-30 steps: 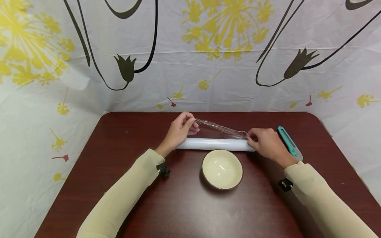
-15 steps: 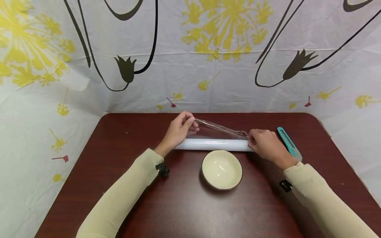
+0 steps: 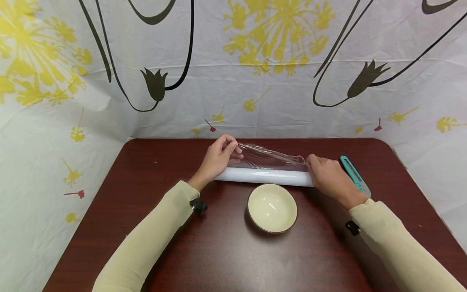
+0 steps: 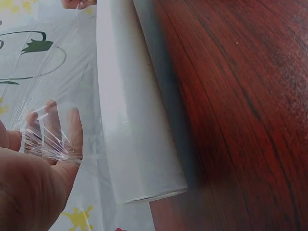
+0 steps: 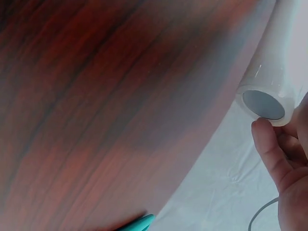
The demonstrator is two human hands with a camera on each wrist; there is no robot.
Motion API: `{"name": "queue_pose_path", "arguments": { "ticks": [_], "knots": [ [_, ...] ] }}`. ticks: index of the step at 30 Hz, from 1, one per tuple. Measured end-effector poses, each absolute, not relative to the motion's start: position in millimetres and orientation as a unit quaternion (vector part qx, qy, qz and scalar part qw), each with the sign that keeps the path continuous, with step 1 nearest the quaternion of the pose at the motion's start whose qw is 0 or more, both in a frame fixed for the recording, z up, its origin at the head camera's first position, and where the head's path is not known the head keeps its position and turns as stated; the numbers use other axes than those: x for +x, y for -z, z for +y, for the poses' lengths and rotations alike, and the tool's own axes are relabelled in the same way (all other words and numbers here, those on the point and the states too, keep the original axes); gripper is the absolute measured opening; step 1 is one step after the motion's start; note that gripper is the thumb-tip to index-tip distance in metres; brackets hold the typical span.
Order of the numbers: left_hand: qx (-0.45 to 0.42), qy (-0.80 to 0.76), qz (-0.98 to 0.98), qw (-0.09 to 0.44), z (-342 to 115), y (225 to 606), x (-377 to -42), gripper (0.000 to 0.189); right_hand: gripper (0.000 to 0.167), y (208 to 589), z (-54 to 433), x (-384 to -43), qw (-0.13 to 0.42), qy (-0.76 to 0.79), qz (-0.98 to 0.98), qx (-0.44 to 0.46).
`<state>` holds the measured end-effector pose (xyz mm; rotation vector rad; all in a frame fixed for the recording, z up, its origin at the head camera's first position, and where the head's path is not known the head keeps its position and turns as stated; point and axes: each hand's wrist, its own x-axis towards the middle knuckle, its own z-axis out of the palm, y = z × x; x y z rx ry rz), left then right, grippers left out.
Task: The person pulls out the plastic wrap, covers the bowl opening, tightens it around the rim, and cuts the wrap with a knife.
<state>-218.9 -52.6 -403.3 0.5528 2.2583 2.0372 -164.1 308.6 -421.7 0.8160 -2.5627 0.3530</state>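
A white roll of plastic wrap (image 3: 266,176) lies across the table, and its clear loose sheet (image 3: 271,155) is lifted behind it. My left hand (image 3: 220,155) pinches the sheet's left corner between thumb and fingers; in the left wrist view the film (image 4: 53,144) bunches in creases there. My right hand (image 3: 330,176) grips the sheet's right corner at the roll's right end. In the right wrist view a finger is by the hollow end of the roll (image 5: 263,104). A cream bowl (image 3: 272,208) with a brown rim stands just in front of the roll.
A teal box cutter (image 3: 354,175) lies to the right of my right hand, on the dark red wooden table (image 3: 255,263). A white patterned cloth (image 3: 233,101) hangs behind the table and at both sides.
The sheet is raised slightly higher and spread a little more. My left hand has risen slightly, and my right hand has shifted a little to the right. The bowl and cutter have not moved.
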Motion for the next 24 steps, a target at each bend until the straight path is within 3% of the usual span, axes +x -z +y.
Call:
{"name": "queue_pose_path", "arguments": {
  "ticks": [5,10,24],
  "knots": [
    [0.170,-0.666,0.726,0.026,-51.8,401.2,-218.8,0.016,0.007,417.4,308.5,-163.3,0.185,-0.131,-0.935,0.273],
    [0.169,-0.668,0.725,0.028,-51.0,400.8,-218.1,0.016,0.012,416.9,309.1,-165.0,0.172,-0.144,-0.943,0.247],
    [0.188,-0.664,0.723,0.032,-48.2,394.2,-216.5,0.019,0.022,415.9,314.5,-172.6,0.213,-0.210,-0.912,0.279]
  ]
}}
